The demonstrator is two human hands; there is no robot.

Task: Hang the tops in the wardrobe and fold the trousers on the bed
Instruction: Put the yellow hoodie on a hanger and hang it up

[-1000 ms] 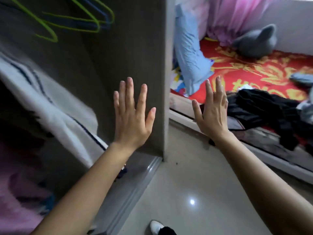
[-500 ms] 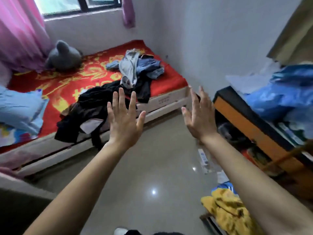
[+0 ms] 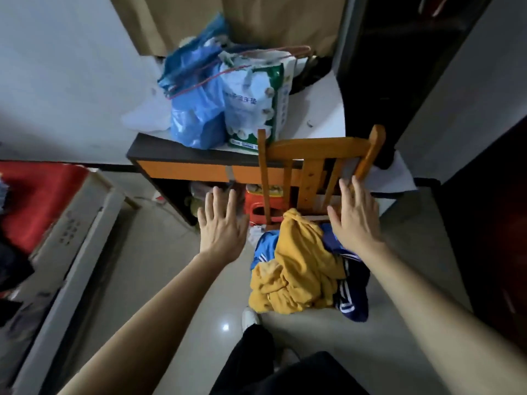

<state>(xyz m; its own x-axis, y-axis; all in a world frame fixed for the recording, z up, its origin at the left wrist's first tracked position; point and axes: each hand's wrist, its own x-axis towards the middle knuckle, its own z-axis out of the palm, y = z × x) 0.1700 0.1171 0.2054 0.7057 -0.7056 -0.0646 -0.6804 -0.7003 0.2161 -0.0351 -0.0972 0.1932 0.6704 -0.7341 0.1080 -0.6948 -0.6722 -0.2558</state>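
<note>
A crumpled yellow top (image 3: 296, 269) lies on the seat of a wooden chair (image 3: 319, 155), over a blue garment with white stripes (image 3: 349, 295). My left hand (image 3: 221, 226) hovers flat, fingers straight, to the left of the pile and holds nothing. My right hand (image 3: 356, 218) is spread with straight fingers just above the pile's far right side, in front of the chair back. The bed (image 3: 37, 201) with its red cover shows at the left edge, with dark clothes (image 3: 11, 263) on it. The wardrobe is out of view.
A desk with an orange front (image 3: 199, 169) stands behind the chair, carrying blue plastic bags (image 3: 196, 109) and a pack of tissue rolls (image 3: 256, 104). A red stool (image 3: 262, 203) sits under it. My dark-trousered legs (image 3: 256, 363) and a white shoe (image 3: 251, 317) are below.
My view has swung right from the wardrobe, past the bed, to the chair with the clothes pile. Both hands stay spread and empty, now over the chair.
</note>
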